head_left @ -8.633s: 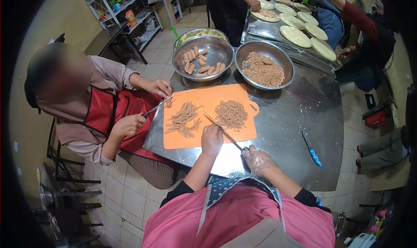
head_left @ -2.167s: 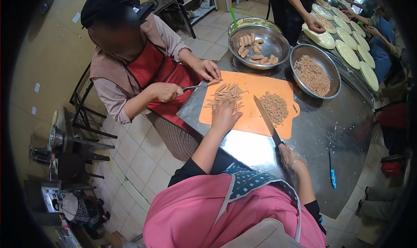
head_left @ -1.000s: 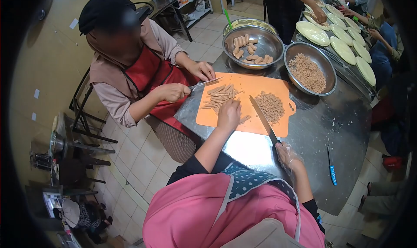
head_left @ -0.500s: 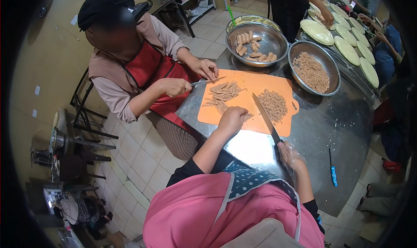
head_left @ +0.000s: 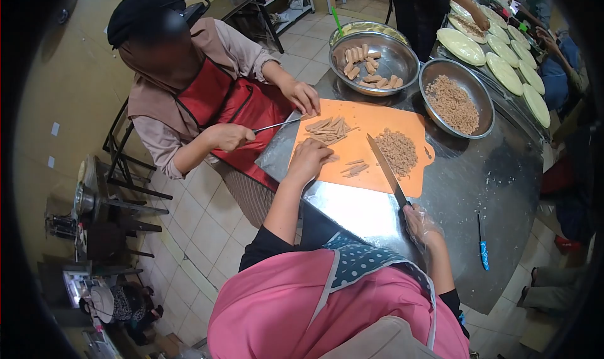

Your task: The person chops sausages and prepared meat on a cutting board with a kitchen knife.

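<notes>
My left hand (head_left: 309,160) is at the lower left of the orange cutting board (head_left: 352,110), fingers curled together over sausage strips, partly hiding them. Just beyond it lies a pile of cut sausage strips (head_left: 330,129). A few loose strips (head_left: 355,168) rest to its right. In a clear plastic glove, my right hand (head_left: 423,226) is closed around the handle of a kitchen knife (head_left: 387,170). The blade slants across the board, beside a heap of finely chopped sausage (head_left: 397,151).
Across the corner, a co-worker's hand (head_left: 231,137) holds a knife (head_left: 277,126) at the board's left edge. Behind the board stand a metal bowl of sausages (head_left: 402,60) and a bowl of chopped sausage (head_left: 487,107). A blue-handled knife (head_left: 483,253) lies right; yellow plates (head_left: 462,46) are beyond.
My left hand has moved left across the board, uncovering a few loose strips. The knife in my right hand has barely moved. The co-worker's knife has drawn back and lower.
</notes>
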The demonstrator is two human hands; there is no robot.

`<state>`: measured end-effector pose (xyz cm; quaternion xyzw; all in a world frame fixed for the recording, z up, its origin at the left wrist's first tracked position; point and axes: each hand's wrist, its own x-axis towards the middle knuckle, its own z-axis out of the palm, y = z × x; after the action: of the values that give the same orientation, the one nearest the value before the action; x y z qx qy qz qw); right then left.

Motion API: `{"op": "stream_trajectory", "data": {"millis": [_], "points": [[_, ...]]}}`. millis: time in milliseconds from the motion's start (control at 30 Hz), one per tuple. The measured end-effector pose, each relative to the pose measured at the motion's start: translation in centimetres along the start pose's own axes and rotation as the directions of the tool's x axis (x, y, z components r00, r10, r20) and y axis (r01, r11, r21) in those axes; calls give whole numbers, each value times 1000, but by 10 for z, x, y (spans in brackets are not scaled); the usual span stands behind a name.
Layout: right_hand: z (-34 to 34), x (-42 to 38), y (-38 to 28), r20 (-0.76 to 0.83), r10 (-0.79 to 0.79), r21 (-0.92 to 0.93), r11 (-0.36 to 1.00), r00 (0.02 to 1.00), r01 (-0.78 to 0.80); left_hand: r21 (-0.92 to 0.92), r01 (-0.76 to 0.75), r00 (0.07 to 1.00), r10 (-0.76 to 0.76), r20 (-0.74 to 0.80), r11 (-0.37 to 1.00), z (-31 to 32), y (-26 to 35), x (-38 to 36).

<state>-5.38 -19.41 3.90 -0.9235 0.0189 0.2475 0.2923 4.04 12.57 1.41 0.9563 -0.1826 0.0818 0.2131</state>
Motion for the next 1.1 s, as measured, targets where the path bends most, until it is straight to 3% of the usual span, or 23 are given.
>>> {"op": "stream_trajectory", "data": {"millis": [233,367,467,533,633,767,933,1000,1100], "points": [[-6,-3,-9,31,46,-5,999,998,-46,107,73,964,-42,-264,992,22,12,5],[-7,-1,-8,82,85,0,996,993,-86,132,92,971,-59,-230,987,30,21,8],[-3,0,-4,55,73,-10,997,996,-73,37,44,964,-33,-264,998,34,29,10],[-4,-2,-7,24,61,-15,998,998,-60,-142,56,954,-95,-285,988,41,33,12],[-7,-6,-12,41,103,-27,994,994,-102,-205,64,969,-110,-222,977,42,40,14],[-2,-4,-7,5,66,-9,998,998,-66,-209,36,970,-84,-226,977,36,49,13],[-9,-13,-27,50,143,27,989,988,-144,56,-106,980,114,-163,993,18,65,1],[-7,-15,-32,78,230,-34,973,970,-228,-7,-104,982,102,-162,995,25,61,-3],[-10,-23,-41,46,187,-34,982,981,-186,-89,-88,985,73,-158,992,32,59,-7]]}}
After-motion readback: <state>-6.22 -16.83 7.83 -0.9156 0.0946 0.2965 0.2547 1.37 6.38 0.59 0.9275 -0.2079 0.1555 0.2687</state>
